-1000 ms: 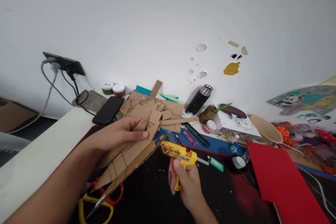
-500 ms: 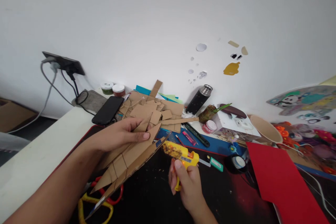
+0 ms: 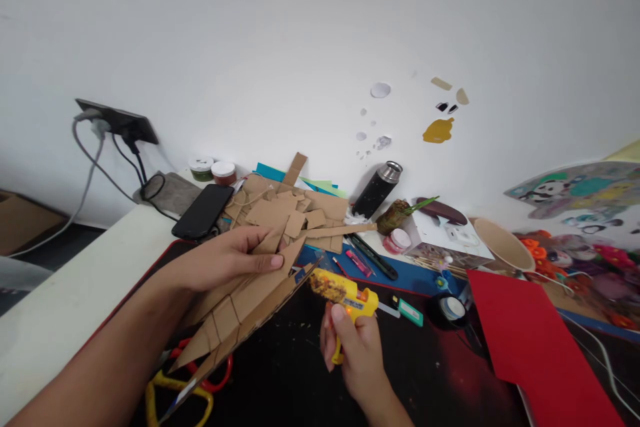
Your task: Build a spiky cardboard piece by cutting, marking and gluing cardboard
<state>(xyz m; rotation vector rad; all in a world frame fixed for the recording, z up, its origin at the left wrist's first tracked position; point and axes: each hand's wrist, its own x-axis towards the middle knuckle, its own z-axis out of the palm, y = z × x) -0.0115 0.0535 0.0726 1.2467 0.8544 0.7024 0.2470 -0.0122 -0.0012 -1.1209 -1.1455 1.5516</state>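
Observation:
Between the thumb and fingers of my left hand is a folded cardboard piece with pointed ends and dark crease lines, held tilted above the black table surface. My right hand wraps round the handle of a yellow glue gun, its front scorched brown and a glue stick poking out at the back. The gun's nozzle end is at the upper edge of the cardboard; whether they touch, I cannot tell. Under the cardboard's lower end lie yellow-handled scissors and red-handled scissors, partly hidden.
Cardboard scraps are heaped behind my left hand, beside a black phone. A black flask leans by the wall. Near the glue gun lie a green box cutter blade case and a dark cutter. Red sheet lies right.
Hardly anything differs. The whole view has shifted slightly, so things sit a little further left; both hands keep the same hold on the cardboard and the glue gun.

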